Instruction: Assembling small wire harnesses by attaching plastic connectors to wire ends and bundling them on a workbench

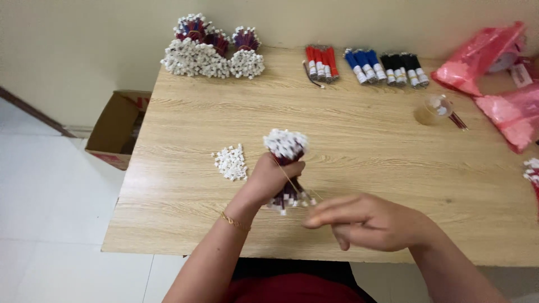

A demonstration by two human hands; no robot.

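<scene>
Where the view starts, nearest the table's front edge: right hand, blurred, fingers curled loosely together, pinching the end of a thin tan rubber band drawn taut up and to the left. Just beyond: left hand, closed in a fist around the middle of a bundle of wires, held above the wooden table at a slight tilt. White connector ends fanned out above the fist; more white ends and dark red and blue wire showing below it. Gold bracelet on the left wrist. Rubber band running from the bundle at the fist down to the right fingertips. Just left of the bundle, on the tabletop: small loose heap of white connectors, apart from the hand. Further right, mid-table: clear plastic cup lying tilted, thin dark sticks beside it. At the right edge: pink plastic bags, with another white-tipped bundle only partly in view at the frame's border. Along the far edge, left to right: finished bundles stacked against the wall, then rows of red, blue and black wire bunches laid flat side by side. On the floor left of the table: open cardboard box.
</scene>
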